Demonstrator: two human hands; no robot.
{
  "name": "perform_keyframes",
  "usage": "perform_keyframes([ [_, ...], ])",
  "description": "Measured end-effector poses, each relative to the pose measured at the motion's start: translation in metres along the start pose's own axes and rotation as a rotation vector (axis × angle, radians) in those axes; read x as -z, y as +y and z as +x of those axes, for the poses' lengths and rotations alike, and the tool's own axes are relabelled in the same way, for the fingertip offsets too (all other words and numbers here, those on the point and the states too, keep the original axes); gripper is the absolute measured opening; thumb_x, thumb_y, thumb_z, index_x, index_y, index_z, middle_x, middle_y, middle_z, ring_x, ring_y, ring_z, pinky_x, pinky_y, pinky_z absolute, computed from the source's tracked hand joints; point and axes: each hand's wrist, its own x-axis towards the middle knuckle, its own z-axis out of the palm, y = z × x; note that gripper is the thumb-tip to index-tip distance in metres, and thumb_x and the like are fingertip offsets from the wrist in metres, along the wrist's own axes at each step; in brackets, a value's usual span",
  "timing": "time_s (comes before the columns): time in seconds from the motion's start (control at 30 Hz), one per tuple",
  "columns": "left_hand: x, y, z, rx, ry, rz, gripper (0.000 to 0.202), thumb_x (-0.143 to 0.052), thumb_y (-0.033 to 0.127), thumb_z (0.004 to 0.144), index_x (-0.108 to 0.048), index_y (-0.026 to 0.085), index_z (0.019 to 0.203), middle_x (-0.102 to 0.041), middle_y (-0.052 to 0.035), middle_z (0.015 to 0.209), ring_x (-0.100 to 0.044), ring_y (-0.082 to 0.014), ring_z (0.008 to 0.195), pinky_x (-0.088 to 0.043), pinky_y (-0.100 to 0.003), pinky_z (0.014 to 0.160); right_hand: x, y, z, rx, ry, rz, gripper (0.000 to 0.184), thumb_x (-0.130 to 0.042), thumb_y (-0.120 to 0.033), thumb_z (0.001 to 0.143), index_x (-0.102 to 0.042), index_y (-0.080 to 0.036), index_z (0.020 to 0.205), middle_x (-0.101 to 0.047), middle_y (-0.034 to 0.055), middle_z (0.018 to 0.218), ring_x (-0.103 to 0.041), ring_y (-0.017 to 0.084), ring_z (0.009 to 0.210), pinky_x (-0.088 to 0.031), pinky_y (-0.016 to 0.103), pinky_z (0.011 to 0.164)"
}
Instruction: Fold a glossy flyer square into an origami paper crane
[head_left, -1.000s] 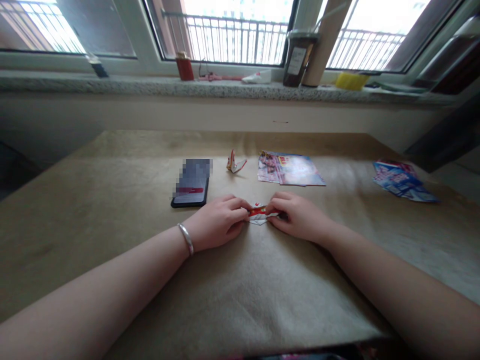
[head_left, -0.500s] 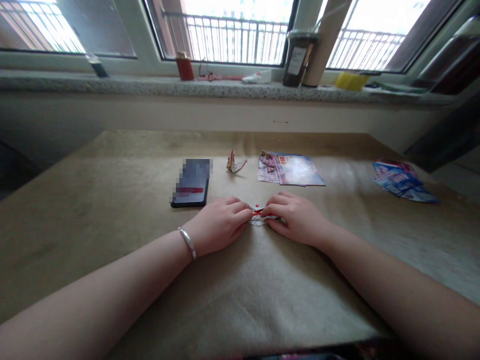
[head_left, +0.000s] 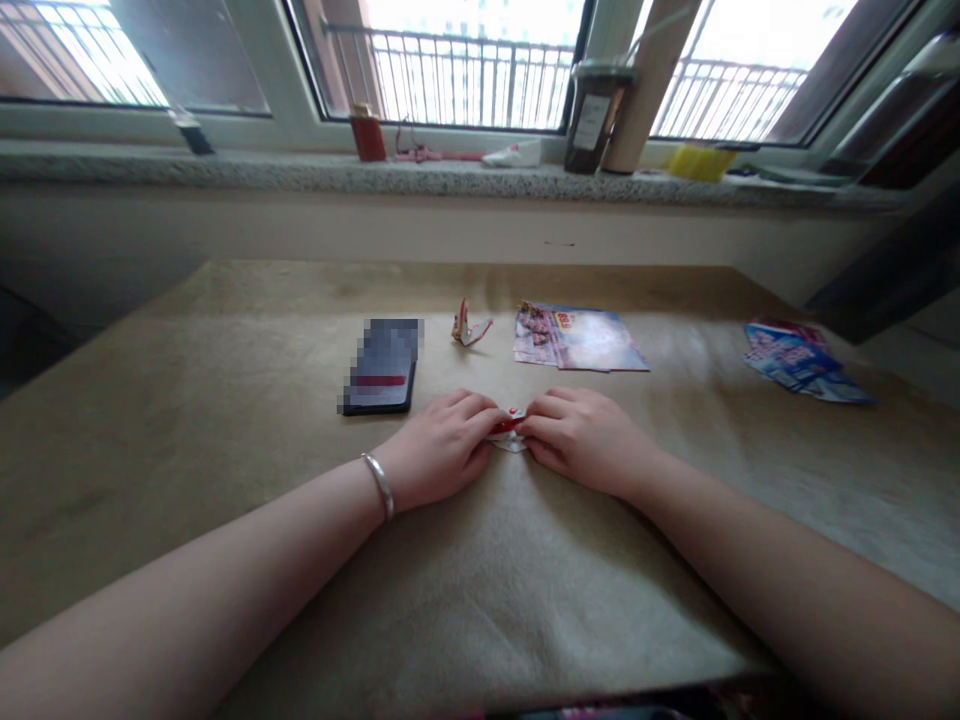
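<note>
My left hand [head_left: 448,447] and right hand [head_left: 589,440] sit almost meeting, fingers curled in and closed on opposite ends of 1 small red-and-white folded paper [head_left: 508,428], low on the tabletop [head_left: 510,590]. Fingertips cover its side ends; far and near edges peek out. Phone [head_left: 384,362] just beyond my left wrist: tight there. Standing paper fold [head_left: 469,328] and leaflets [head_left: 592,340] farther off. Widest room runs toward me, wrists to near edge.
</note>
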Motion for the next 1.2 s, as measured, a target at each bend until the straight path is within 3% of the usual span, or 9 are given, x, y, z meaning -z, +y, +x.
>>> perform_keyframes([
  [0.33,0.002,0.002,0.001,0.023,0.003,-0.035,0.028,-0.047,0.017,0.084,-0.059,0.019,0.109,-0.055,-0.008,0.107,-0.051,-0.02,0.099,-0.044,-0.038,0.091,0.001,-0.006,0.001,-0.01,0.011,-0.009,0.02,-0.045,-0.025,0.087,-0.064,-0.02,0.089,-0.064,0.0052,0.085,-0.052,0.018,0.08,-0.036,0.029,0.069],
  [0.73,0.0,-0.003,0.004,0.013,0.037,-0.137,0.021,-0.049,0.021,0.086,-0.066,0.019,0.097,-0.062,-0.0061,0.093,-0.055,-0.0176,0.09,-0.047,-0.033,0.084,-0.006,-0.009,0.006,-0.189,0.057,0.227,0.014,-0.05,-0.018,0.078,-0.064,-0.018,0.08,-0.064,0.0042,0.08,-0.053,0.017,0.078,-0.039,0.027,0.068],
  [0.97,0.0,-0.003,0.006,0.008,0.052,-0.094,0.018,-0.049,0.021,0.085,-0.065,0.016,0.092,-0.062,-0.0071,0.09,-0.055,-0.0177,0.088,-0.047,-0.032,0.081,-0.01,-0.008,0.01,-0.251,0.063,0.314,0.015,-0.05,-0.017,0.079,-0.064,-0.017,0.082,-0.062,0.0057,0.08,-0.053,0.018,0.08,-0.04,0.028,0.072],
  [1.2,-0.001,-0.003,0.008,0.009,0.029,-0.041,0.022,-0.045,0.024,0.089,-0.065,0.015,0.092,-0.062,-0.0073,0.09,-0.054,-0.0181,0.088,-0.046,-0.031,0.08,-0.014,-0.006,0.011,-0.306,0.103,0.371,0.008,-0.053,-0.018,0.076,-0.061,-0.017,0.078,-0.06,0.0028,0.074,-0.053,0.015,0.073,-0.039,0.025,0.067],
])
